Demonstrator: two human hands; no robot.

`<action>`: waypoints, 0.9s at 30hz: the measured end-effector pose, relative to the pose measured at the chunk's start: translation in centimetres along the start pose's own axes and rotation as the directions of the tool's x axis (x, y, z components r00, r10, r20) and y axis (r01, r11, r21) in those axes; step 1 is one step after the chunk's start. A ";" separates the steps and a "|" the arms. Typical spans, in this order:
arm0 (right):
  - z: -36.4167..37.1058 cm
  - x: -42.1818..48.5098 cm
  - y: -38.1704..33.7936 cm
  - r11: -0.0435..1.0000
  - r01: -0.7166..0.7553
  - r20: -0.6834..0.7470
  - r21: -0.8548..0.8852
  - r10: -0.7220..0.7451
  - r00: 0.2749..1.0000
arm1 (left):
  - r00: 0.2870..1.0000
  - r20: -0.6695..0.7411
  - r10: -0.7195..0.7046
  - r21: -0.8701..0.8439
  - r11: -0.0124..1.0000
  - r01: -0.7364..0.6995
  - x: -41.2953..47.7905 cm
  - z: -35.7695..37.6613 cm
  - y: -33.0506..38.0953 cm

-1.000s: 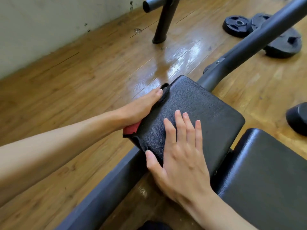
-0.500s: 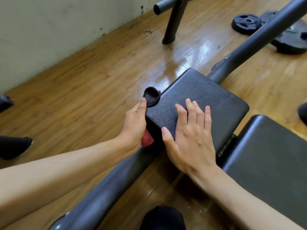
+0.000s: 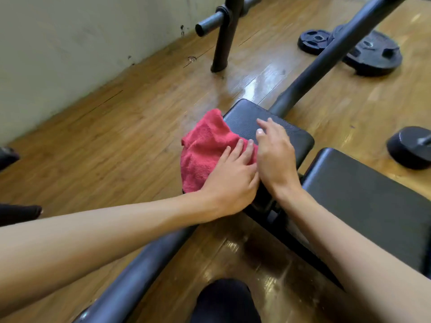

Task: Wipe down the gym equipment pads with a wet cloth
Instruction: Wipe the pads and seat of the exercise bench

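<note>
The step in hand is the wipe of the small black pad [image 3: 299, 139], which sits just past the middle of the view on the dark frame tube [image 3: 326, 59]. The red cloth [image 3: 205, 148] is spread over the pad's nine o'clock edge, and part of it hangs off that side above the wooden floor [image 3: 105, 141].

The left hand [image 3: 233, 180] lies flat on the cloth at its five o'clock corner. Its fingers [image 3: 247, 150] are straight and released, so they press the fabric down rather than grasping it. The right hand [image 3: 276, 157] is on the bare top of the pad, touching the left hand at three o'clock. Its fingers are loosely bent and grasp nothing. This hand is blurred, so it may be bracing the pad or only hovering over it.

I judge the task to be partway along. The cloth covers only one side of this pad. The larger pad [image 3: 363, 206] at four o'clock has no cloth on it.

The next move calls for a flat, firm sweep of the cloth toward three o'clock across the grained top. The right hand must lift clear or shift to the far edge first. The overhanging part could slip off toward the floor if the pressure is eased.

Weight plates [image 3: 375, 57] lie on the floor at one o'clock, well apart from the hands.
</note>
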State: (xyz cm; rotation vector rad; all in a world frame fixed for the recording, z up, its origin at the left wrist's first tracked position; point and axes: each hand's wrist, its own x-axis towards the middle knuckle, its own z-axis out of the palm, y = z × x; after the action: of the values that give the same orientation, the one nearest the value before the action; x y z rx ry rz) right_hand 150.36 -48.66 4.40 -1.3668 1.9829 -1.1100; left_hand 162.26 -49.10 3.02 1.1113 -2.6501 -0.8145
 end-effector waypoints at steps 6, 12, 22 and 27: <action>2.2 -1.6 -0.3 0.794 0.218 0.147 -0.568 -0.162 0.976 | 0.897 -0.283 0.340 0.301 0.919 -0.254 -4.2 -5.9 -7.0; 6.6 -3.2 -2.1 0.627 0.263 0.245 -0.734 -0.117 0.962 | 0.953 -0.179 0.246 0.420 0.895 -0.152 -2.8 -8.5 -11.6; 2.4 -2.7 0.3 0.563 0.332 0.355 -0.756 -0.074 0.932 | 0.949 0.140 0.281 0.601 0.738 -0.307 -0.3 -8.7 -11.6; 5.5 -3.6 -1.1 0.631 0.253 0.268 -0.733 -0.073 0.961 | 0.976 0.064 0.210 0.638 0.743 -0.202 0.3 -11.1 -11.7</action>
State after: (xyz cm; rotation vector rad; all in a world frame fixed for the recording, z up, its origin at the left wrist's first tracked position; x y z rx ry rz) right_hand 156.47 -47.42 2.15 -2.0109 2.2853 -0.0860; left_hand 173.00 -60.76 6.02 0.8795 -3.0496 0.1859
